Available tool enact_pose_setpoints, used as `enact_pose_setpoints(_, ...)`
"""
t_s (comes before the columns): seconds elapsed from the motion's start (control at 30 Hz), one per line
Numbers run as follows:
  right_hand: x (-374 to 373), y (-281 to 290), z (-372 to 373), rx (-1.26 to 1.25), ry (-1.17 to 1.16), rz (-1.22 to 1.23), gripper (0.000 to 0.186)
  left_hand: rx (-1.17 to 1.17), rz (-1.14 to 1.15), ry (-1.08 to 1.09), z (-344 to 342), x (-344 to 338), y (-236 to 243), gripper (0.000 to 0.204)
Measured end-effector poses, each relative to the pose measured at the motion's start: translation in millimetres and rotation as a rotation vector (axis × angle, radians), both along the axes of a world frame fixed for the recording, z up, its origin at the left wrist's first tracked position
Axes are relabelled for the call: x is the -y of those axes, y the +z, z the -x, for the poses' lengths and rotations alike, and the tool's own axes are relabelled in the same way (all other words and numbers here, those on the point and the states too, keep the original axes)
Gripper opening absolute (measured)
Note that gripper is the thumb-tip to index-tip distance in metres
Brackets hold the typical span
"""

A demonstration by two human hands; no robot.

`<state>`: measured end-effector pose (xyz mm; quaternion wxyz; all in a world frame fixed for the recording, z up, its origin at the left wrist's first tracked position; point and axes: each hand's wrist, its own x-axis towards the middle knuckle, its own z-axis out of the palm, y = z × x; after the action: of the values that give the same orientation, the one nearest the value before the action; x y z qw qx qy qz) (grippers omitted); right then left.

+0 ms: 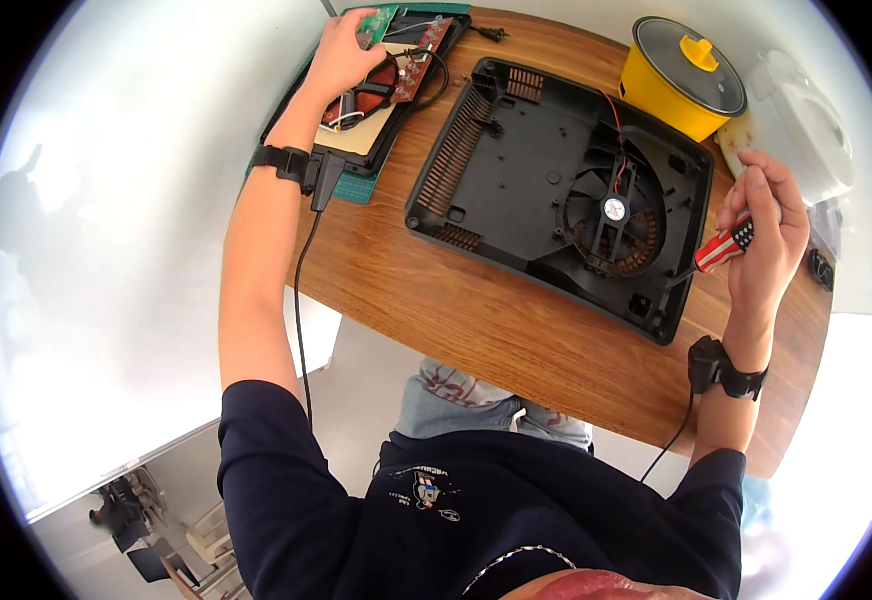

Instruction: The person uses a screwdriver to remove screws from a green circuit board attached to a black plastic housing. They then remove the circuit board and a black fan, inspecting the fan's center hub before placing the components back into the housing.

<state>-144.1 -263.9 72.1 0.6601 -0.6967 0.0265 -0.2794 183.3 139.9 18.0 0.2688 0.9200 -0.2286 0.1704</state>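
Note:
My left hand is at the far left, its fingers closed on the edge of a small green circuit board. Below that board lies a black panel carrying a reddish-brown circuit board, a coil of black cable and a cream-coloured sheet. On the right, my right hand grips a screwdriver with a red, white and dark starred handle. Its shaft points left over the near right corner of a black plastic housing. Inside the housing sits a black fan with red and black wires.
A green cutting mat lies under the panel, and a power plug sticks out beyond it. Behind the housing stands a yellow pot with a glass lid, beside a white plastic container. The wooden table has a curved near edge.

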Motion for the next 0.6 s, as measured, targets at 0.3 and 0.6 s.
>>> enact_pose_setpoints(0.3, -6, 0, 1, -0.002, 0.01, 0.006, 0.02, 0.26, 0.476, -0.147, 75, 61, 45, 0.058)
enact_pose_setpoints(0.6, -18, 6, 0, -0.048, 0.067, 0.008, 0.018, 0.424, 0.412, -0.305, 158, 145, 64, 0.066)
